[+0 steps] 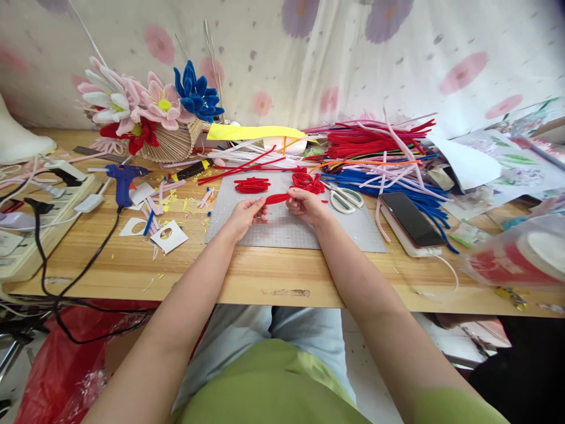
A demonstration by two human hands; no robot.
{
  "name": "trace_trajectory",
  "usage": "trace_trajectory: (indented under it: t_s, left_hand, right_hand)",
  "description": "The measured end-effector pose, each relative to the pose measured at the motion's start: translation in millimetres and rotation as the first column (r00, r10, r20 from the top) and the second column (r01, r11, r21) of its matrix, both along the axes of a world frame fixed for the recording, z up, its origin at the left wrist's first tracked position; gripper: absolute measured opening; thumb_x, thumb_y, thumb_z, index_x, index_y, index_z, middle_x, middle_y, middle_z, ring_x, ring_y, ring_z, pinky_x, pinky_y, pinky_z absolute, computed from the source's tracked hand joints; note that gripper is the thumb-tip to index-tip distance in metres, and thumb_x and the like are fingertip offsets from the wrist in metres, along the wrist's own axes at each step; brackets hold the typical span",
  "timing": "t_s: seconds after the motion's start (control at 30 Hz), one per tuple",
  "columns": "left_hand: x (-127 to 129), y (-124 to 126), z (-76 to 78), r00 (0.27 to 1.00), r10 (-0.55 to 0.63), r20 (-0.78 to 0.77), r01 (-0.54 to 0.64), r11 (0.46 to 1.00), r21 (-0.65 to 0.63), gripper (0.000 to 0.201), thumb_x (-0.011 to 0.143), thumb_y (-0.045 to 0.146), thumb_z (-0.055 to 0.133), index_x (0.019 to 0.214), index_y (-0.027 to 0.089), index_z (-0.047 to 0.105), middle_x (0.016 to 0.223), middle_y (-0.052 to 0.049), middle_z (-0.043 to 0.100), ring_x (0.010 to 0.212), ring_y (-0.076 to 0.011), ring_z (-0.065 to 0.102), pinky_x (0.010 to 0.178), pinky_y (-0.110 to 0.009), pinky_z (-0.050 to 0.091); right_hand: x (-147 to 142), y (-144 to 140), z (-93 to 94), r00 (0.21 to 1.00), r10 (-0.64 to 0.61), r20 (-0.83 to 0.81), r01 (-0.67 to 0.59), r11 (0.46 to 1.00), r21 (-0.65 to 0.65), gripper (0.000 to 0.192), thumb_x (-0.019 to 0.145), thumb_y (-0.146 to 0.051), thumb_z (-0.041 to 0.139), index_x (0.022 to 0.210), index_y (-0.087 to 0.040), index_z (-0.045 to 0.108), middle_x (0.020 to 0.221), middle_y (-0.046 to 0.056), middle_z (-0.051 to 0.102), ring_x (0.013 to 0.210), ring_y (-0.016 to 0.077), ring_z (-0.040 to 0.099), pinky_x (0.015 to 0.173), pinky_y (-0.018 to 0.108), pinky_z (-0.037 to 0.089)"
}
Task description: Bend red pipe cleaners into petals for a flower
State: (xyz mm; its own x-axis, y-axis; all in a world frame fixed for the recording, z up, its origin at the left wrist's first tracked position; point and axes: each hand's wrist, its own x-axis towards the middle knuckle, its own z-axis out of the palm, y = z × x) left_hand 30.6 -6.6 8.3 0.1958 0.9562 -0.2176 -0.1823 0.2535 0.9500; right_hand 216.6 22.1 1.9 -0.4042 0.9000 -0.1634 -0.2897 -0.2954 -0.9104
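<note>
Left hand: the left hand (244, 214) pinches the near end of a folded red fuzzy pipe-cleaner strip (277, 198) between thumb and fingertips, giving it an anchor.
Right hand: the right hand (305, 205) pinches the opposite end, fingers curled in, so the strip runs taut between the two hands.
Work piece: the strip is held just above the grey gridded cutting mat (291, 229), at the middle of the wooden desk (247, 277), not resting on it as far as can be told.
Finished pieces: a flat red looped pipe-cleaner piece (252, 185) lies on the mat's far edge; a bunched red cluster (309, 181) lies just beside the right hand, close enough to pick up.
Stock: a loose heap of red, blue, pink and white pipe cleaners (375, 159) lies behind and to the right of the mat.
Tools: white-handled scissors (346, 200) rest at the mat's right edge; a blue hot-glue gun (123, 175) stands well to the left, its cord trailing off the desk.
Other items: a black smartphone on a white block (410, 221) sits right of the mat; a woven basket of pipe-cleaner flowers (150, 118) stands at the back left.
</note>
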Motion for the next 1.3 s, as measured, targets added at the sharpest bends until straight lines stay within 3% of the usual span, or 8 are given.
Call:
trace_trajectory:
  t_s: [0.07, 0.17, 0.23, 0.37, 0.43, 0.73, 1.0, 1.3]
  left_hand:
    - [-4, 5, -4.2, 0.969, 0.226, -0.101, -0.216, 0.971, 0.1, 0.029, 0.077, 0.04, 0.063, 0.073, 0.012, 0.055, 0.073, -0.003, 0.058, 0.055, -0.007, 0.051, 0.061, -0.026, 0.05]
    - [-9, 12, -8.1, 0.731, 0.672, -0.12, -0.579, 0.704, 0.411, 0.037, 0.067, 0.031, 0.074, 0.094, 0.017, 0.053, 0.103, -0.006, 0.057, 0.08, -0.0091, 0.057, 0.074, -0.022, 0.049]
    - [-9, 13, -8.1, 0.63, 0.774, -0.065, -0.687, 0.594, 0.418, 0.05, 0.063, 0.031, 0.077, 0.103, 0.02, 0.049, 0.111, -0.006, 0.054, 0.085, -0.009, 0.057, 0.074, -0.02, 0.048]
    - [1, 10, -5.6, 0.865, 0.5, -0.045, -0.494, 0.863, 0.101, 0.042, 0.067, 0.045, 0.071, 0.093, 0.018, 0.052, 0.082, -0.001, 0.058, 0.06, -0.0075, 0.055, 0.053, -0.02, 0.047]
    - [6, 8, -5.2, 0.926, 0.372, -0.056, -0.368, 0.927, 0.072, 0.038, 0.07, 0.05, 0.066, 0.082, 0.016, 0.055, 0.068, 0.001, 0.058, 0.05, -0.0069, 0.05, 0.045, -0.02, 0.043]
    - [3, 3, -0.5, 0.97, 0.232, 0.07, -0.233, 0.972, 0.018, 0.032, 0.071, 0.044, 0.068, 0.069, 0.014, 0.057, 0.043, 0.005, 0.049, 0.034, -0.0052, 0.042, 0.037, -0.018, 0.035]
    - [0, 5, 1.0, 0.963, 0.243, 0.119, -0.24, 0.97, -0.042, 0.021, 0.071, 0.027, 0.071, 0.068, 0.012, 0.058, 0.054, 0.002, 0.058, 0.041, -0.0035, 0.048, 0.039, -0.015, 0.042]
    - [-6, 9, 2.4, 0.969, -0.002, 0.248, 0.069, 0.963, -0.259, 0.024, 0.08, 0.026, 0.063, 0.063, 0.01, 0.058, 0.053, 0.003, 0.053, 0.037, 0.0005, 0.04, 0.038, -0.01, 0.044]
  right_hand:
    - [-3, -2, 0.7, 0.998, 0.03, 0.052, -0.028, 0.999, -0.044, 0.022, 0.067, -0.027, 0.065, 0.061, -0.016, 0.047, 0.044, -0.005, 0.043, 0.036, 0.0036, 0.033, 0.033, 0.016, 0.016]
    - [-13, -3, 1.4, 0.985, -0.134, 0.11, 0.136, 0.991, -0.012, 0.017, 0.07, -0.024, 0.063, 0.063, -0.014, 0.052, 0.047, -0.002, 0.051, 0.037, 0.0047, 0.041, 0.033, 0.016, 0.026]
    - [-22, -3, 1.8, 0.948, -0.298, 0.112, 0.298, 0.954, 0.017, 0.016, 0.074, -0.023, 0.061, 0.064, -0.014, 0.053, 0.049, -0.002, 0.052, 0.037, 0.0045, 0.043, 0.034, 0.016, 0.032]
    - [-40, -9, 1.2, 0.945, -0.3, 0.133, 0.3, 0.954, 0.024, 0.015, 0.077, -0.025, 0.061, 0.067, -0.013, 0.055, 0.059, 0.001, 0.06, 0.047, 0.0081, 0.055, 0.038, 0.017, 0.04]
    - [-47, -14, -0.1, 0.971, -0.189, 0.146, 0.184, 0.982, 0.044, 0.018, 0.075, -0.028, 0.064, 0.068, -0.014, 0.056, 0.059, 0.001, 0.061, 0.048, 0.0086, 0.056, 0.039, 0.017, 0.041]
    - [-50, -23, 3.5, 0.978, 0.201, 0.056, -0.195, 0.977, -0.09, 0.018, 0.07, -0.027, 0.068, 0.071, -0.01, 0.062, 0.059, 0.002, 0.061, 0.047, 0.0052, 0.051, 0.037, 0.015, 0.028]
    - [-51, -20, -2.3, 0.998, 0.004, 0.061, -0.005, 1.0, 0.019, 0.026, 0.059, -0.031, 0.075, 0.065, -0.013, 0.058, 0.049, -0.004, 0.053, 0.042, 0.0034, 0.043, 0.041, 0.016, 0.026]
    - [-55, -23, -3.9, 0.999, -0.054, 0.011, 0.05, 0.98, 0.193, 0.03, 0.06, -0.039, 0.075, 0.061, -0.015, 0.056, 0.051, -0.005, 0.049, 0.048, 0.0043, 0.038, 0.048, 0.018, 0.029]
